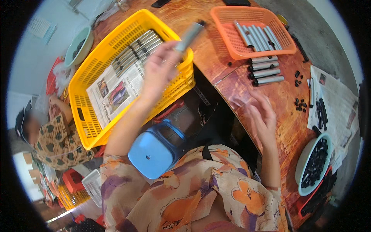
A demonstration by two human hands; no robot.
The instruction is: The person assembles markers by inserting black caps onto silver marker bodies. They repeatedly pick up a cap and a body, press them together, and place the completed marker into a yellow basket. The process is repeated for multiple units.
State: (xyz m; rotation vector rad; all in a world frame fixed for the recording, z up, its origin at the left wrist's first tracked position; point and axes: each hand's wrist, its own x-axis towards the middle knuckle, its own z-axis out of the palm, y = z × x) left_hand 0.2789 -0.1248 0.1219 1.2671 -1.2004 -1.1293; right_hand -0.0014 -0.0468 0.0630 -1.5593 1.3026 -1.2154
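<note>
The left hand's (159,71) fingers grasp a silver tube (190,36) slanting far-right by the yellow basket (187,60); the right hand (264,119) looks loose, empty.

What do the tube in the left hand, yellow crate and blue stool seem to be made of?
Tube in the left hand: probably metal, satin, from its silver-grey sheen, though blur leaves this open; its dark tip may be plastic or rubber.
Yellow crate: likely moulded plastic, semi-gloss, slotted, in one even colour.
Blue stool: likely plastic, smooth, with a soft sheen.
</note>
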